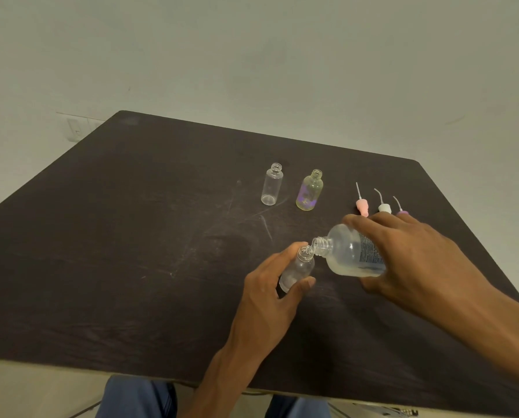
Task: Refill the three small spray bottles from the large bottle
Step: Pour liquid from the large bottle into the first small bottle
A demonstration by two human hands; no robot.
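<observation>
My left hand (270, 285) grips a small clear bottle (299, 267), uncapped and tilted a little to the right. My right hand (403, 254) holds the large clear bottle (350, 251) tipped on its side, its open neck touching the small bottle's mouth. Liquid lies along the large bottle's lower side. Two more small uncapped bottles stand upright farther back: a clear one (272, 185) and one with purple and yellow tint (310, 190).
Three spray caps with thin tubes stand behind my right hand: pink (362, 205), white (384, 207) and purple (401, 211), the purple one partly hidden by my fingers. The dark table (131, 236) ends near my knees at the bottom edge.
</observation>
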